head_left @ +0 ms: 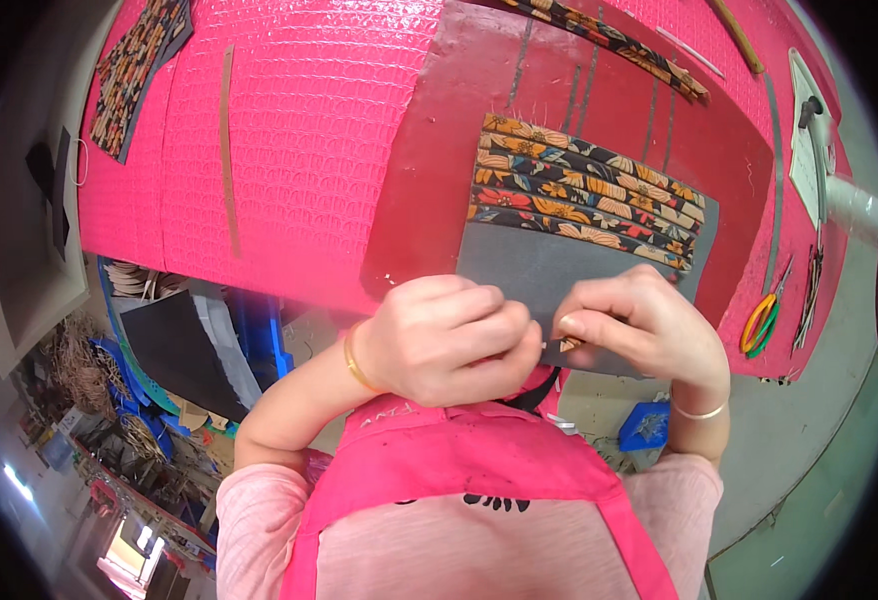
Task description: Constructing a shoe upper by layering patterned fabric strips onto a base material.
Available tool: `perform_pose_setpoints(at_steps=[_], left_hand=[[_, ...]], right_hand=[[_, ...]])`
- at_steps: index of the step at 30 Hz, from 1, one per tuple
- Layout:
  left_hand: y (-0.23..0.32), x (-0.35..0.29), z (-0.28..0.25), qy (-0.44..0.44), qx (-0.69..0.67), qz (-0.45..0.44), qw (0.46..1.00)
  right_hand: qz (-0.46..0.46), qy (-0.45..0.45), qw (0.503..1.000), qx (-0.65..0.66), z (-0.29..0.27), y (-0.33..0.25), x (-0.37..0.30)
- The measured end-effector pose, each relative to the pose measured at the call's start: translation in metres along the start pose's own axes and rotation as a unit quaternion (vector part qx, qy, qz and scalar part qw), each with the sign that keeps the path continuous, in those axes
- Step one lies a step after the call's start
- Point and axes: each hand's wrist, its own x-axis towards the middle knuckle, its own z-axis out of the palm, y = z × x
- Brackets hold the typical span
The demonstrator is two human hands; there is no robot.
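Observation:
My left hand [449,340] is curled closed at the table's near edge; whatever its fingers hold, if anything, is hidden. Close to its right, my right hand [639,318] pinches a small end of floral fabric strip [570,343] between thumb and fingers. Just beyond both hands lies a grey sheet [529,262]. Several folded strips of dark floral fabric [579,195] lie side by side along its far part, with loose threads at their upper left corner. Beneath the sheet is a dark red mat [419,190].
Pink quilted covering [289,130] spreads over the table. More floral strips [609,42] lie at the far side, and a floral piece [137,75] at far left. Scissors with yellow and green handles [762,325] rest on the right. A blue bin [645,426] stands below.

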Motion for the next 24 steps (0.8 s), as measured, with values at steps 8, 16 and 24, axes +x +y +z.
perform_pose_setpoints(at_steps=[8, 16, 24], left_hand=[[0.012, -0.041, 0.007, -0.122, 0.14, -0.248, 0.951], [0.012, -0.044, 0.013, -0.104, 0.141, -0.265, 0.948], [0.012, -0.043, 0.013, -0.18, 0.183, -0.238, 0.937]], right_hand=[[-0.01, 0.217, 0.976, 0.003, 0.019, 0.024, 0.039], [-0.038, 0.281, 0.954, -0.095, 0.024, 0.018, 0.056], [-0.055, 0.307, 0.938, -0.148, 0.026, 0.021, 0.058]])
